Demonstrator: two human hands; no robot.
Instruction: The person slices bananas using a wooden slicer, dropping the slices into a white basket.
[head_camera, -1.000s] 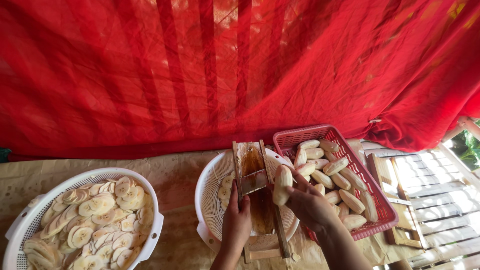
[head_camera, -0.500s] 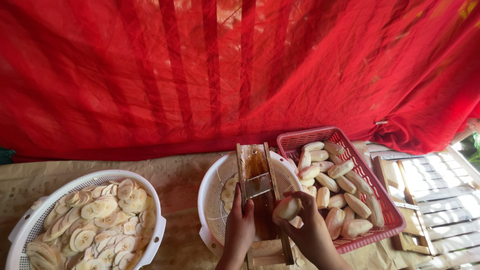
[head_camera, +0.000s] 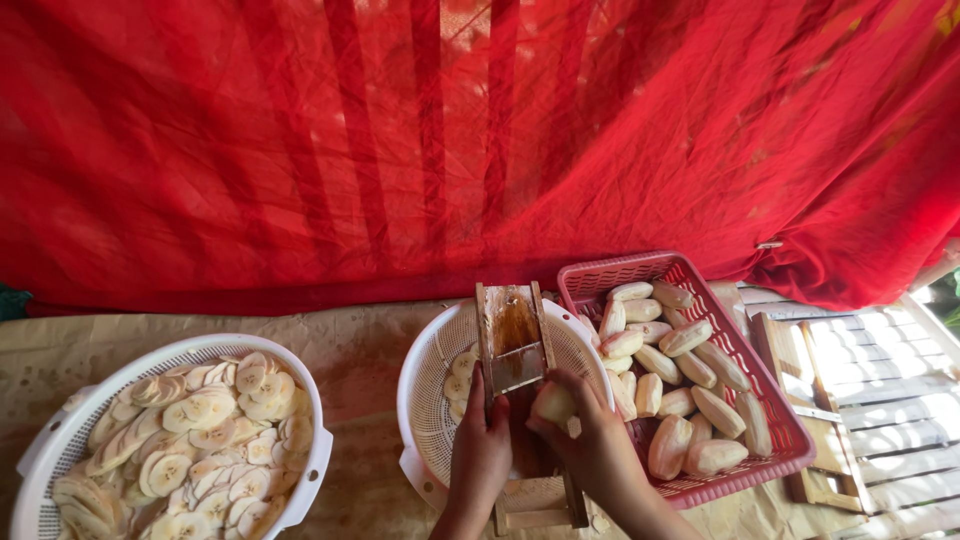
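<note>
Left hand (head_camera: 480, 450) fingers clamped round wooden slicer board (head_camera: 522, 400), steadying it across white perforated plastic basket (head_camera: 425, 400) so slices drop in. Right hand (head_camera: 590, 445) fingers closed on one peeled pale banana (head_camera: 553, 403), pressed to board. Beyond right: one red plastic crate (head_camera: 770, 400), roughly sixteen peeled bananas. Left on desk (head_camera: 350, 360): second white basket (head_camera: 60, 440), heaped slices.

No package, label, sign or screen shows anywhere in the frame. Nothing here carries a printed wrapper, a tag or a display.
</note>
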